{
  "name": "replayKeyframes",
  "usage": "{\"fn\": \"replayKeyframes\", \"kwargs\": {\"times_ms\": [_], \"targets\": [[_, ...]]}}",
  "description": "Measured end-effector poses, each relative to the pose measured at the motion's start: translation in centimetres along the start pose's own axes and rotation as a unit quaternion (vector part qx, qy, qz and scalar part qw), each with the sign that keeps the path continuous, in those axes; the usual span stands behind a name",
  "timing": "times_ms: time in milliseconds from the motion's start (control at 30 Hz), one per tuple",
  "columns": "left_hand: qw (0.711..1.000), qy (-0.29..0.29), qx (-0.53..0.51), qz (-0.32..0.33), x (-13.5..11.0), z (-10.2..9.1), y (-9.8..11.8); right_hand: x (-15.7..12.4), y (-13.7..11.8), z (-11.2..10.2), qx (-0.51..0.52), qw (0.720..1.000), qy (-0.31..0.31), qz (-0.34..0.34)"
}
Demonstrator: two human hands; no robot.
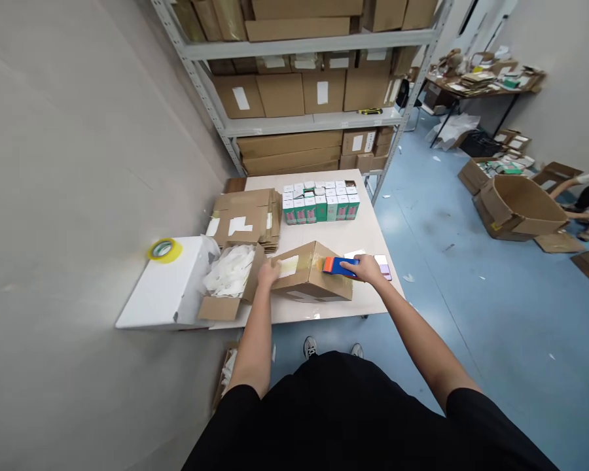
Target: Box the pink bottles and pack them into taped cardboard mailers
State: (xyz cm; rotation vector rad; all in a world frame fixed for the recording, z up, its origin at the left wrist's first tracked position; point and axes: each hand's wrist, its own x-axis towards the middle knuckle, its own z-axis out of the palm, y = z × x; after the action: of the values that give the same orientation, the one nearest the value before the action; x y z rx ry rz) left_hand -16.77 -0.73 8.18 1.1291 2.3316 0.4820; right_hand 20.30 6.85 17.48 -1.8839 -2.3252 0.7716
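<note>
On the table a closed cardboard box [302, 269] sits tilted, its top carrying clear tape and a white label. My left hand [269, 273] grips the box at its left edge, fingers over the top. A blue scraper-like tool [341, 266] with an orange end is held in my right hand [366, 268]; that end touches the taped seam. Partly behind my right hand lies a phone-like thing with a white and purple face [383, 267]. Close to my left hand stands an open carton [226, 307] filled with crumpled white paper or film.
Flattened cardboard [240, 209] and rows of small green-and-white boxes [321, 203] occupy the table's back. Yellow tape [163, 249] rests on a white block [161, 288] at left. A metal shelf [314, 121] stands behind. At far right a person's arm reaches near an open carton [520, 203].
</note>
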Motion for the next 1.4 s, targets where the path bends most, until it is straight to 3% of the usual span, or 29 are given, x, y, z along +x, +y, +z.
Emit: {"fn": "replayKeyframes", "kwargs": {"times_ms": [100,200,300,433,633,767,900,1000,1100,1200,1300,1400], "targets": [[0.996,-0.015,-0.052,0.075,-0.5,-1.7,3.2,0.7,-5.7,0.1,-0.011,1.000,-0.006,-0.020],[0.997,-0.034,-0.020,0.071,-0.9,-2.7,5.0,1.3,-10.4,0.6,-0.011,0.999,-0.029,-0.043],[0.998,-0.023,0.010,0.061,-1.1,-3.7,4.6,1.9,-13.5,1.1,-0.019,0.998,-0.038,-0.055],[0.996,-0.019,0.017,0.084,-1.1,-4.2,3.5,2.5,-15.2,1.1,-0.033,0.996,-0.048,-0.064],[0.996,-0.016,0.037,0.081,-1.6,-3.4,4.8,3.0,-14.6,-0.5,-0.062,0.993,-0.041,-0.090],[0.996,-0.026,-0.004,0.085,-1.7,-2.3,6.1,3.1,-13.1,-1.9,-0.065,0.995,-0.031,-0.074],[0.991,-0.056,-0.091,0.082,-2.0,1.1,7.5,3.3,-11.5,-3.0,-0.084,0.995,-0.020,-0.053],[0.986,-0.096,-0.128,0.040,-3.0,4.6,8.3,3.5,-10.2,-3.1,-0.122,0.991,-0.043,-0.034],[0.989,-0.063,-0.131,0.017,-4.5,6.9,8.6,3.6,-9.0,-2.5,-0.121,0.989,-0.085,-0.011],[0.989,0.013,-0.098,0.109,-5.4,7.3,8.3,3.7,-8.3,-1.9,-0.108,0.990,-0.090,0.001],[0.975,0.000,-0.043,0.220,-5.6,6.8,8.3,3.6,-8.0,-1.6,-0.114,0.991,-0.075,-0.006],[0.972,-0.013,-0.006,0.236,-5.9,6.4,8.4,3.5,-7.9,-1.5,-0.112,0.991,-0.075,-0.010]]}}
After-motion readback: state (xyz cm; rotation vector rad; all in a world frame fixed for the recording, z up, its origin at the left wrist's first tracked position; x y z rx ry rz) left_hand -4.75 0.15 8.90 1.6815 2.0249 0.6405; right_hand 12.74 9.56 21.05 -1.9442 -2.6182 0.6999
